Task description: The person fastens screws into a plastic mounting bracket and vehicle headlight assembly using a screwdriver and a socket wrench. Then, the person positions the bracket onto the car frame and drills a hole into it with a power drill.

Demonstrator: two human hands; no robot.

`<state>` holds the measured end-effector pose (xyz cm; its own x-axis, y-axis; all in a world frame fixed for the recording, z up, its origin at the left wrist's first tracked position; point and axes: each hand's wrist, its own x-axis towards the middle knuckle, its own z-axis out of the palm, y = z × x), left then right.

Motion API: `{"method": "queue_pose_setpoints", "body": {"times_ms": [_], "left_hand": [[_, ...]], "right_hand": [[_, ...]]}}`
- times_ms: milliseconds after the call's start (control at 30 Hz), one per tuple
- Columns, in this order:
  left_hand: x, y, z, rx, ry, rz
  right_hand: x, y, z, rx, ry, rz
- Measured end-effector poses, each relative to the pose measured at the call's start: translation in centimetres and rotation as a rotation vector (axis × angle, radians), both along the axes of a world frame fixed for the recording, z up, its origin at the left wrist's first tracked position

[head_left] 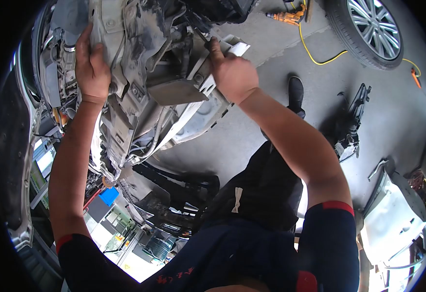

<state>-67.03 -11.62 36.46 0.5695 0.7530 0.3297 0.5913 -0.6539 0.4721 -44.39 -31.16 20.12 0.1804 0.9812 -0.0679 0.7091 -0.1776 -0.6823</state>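
My left hand lies against the pale metal body rail of a stripped vehicle, fingers stretched along its edge and thumb apart. My right hand is closed in a fist beside a white metal bracket. From the thumb side of that fist a slim dark tool points toward the dirty inner structure. Its handle is hidden by my fingers, so its exact kind does not show. Between both hands are a flat grey-brown plate and exposed metal parts.
A wheel lies on the floor at upper right, near an orange power tool and a yellow cord. A black car part and white panel are at right. Black trim lies below the vehicle.
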Motion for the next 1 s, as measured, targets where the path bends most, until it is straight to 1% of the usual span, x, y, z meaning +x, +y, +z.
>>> {"method": "queue_pose_setpoints", "body": {"times_ms": [67,167,200,233,300,333,400,433,467,500,533,633,733,833,867,967,1000], "left_hand": [[-0.5,0.4,-0.2,0.003,0.011,0.014],[-0.5,0.1,-0.1,0.009,0.032,0.070],[-0.3,0.1,0.0,0.017,0.036,0.093],[-0.2,0.3,0.0,0.031,0.034,0.095],[-0.2,0.1,0.1,0.048,0.045,0.099],[-0.1,0.1,0.3,0.025,0.051,0.096],[0.6,-0.6,0.7,0.075,0.068,0.097],[0.9,-0.9,0.7,0.095,0.078,0.099],[-0.1,-0.1,0.1,-0.020,0.019,0.065],[0.0,-0.1,0.1,-0.028,0.015,0.065],[0.2,-0.2,0.3,-0.037,0.012,0.065],[0.1,-0.1,0.0,-0.034,-0.011,0.052],[-0.1,-0.2,0.0,-0.012,-0.015,0.052],[-0.2,-0.2,0.1,0.016,0.015,0.066],[-0.2,0.0,0.1,0.030,0.028,0.071],[0.3,-0.8,0.7,-0.054,0.030,0.109],[0.4,-0.6,0.6,-0.032,0.022,0.101]], "right_hand": [[0.8,-0.3,-2.4,0.134,-0.255,0.053],[1.6,-0.1,-1.1,0.213,0.155,-0.108],[1.3,-0.1,-0.3,0.293,0.310,-0.183],[0.9,-0.1,1.2,0.199,0.612,-0.311],[-0.1,1.2,0.1,0.054,0.951,-0.600],[-0.4,1.1,-0.4,0.033,0.992,-0.599],[-0.4,1.4,-0.9,-0.002,1.071,-0.599],[-0.7,1.1,-0.6,0.107,0.905,-0.583],[-1.3,0.5,-0.3,0.209,0.736,-0.562],[-1.6,0.3,0.1,0.309,0.564,-0.536],[-2.0,0.4,-0.5,0.463,0.435,-0.522],[-2.8,0.4,-1.0,0.535,0.259,-0.556],[-3.5,0.0,-0.8,0.419,0.743,-0.685],[-3.3,1.0,0.3,0.165,1.076,-0.854],[-2.7,0.9,0.8,0.085,0.913,-0.822],[-1.8,0.2,-0.7,-0.115,0.952,-0.698],[-0.1,-0.1,3.2,-0.332,1.196,-0.648]]}}
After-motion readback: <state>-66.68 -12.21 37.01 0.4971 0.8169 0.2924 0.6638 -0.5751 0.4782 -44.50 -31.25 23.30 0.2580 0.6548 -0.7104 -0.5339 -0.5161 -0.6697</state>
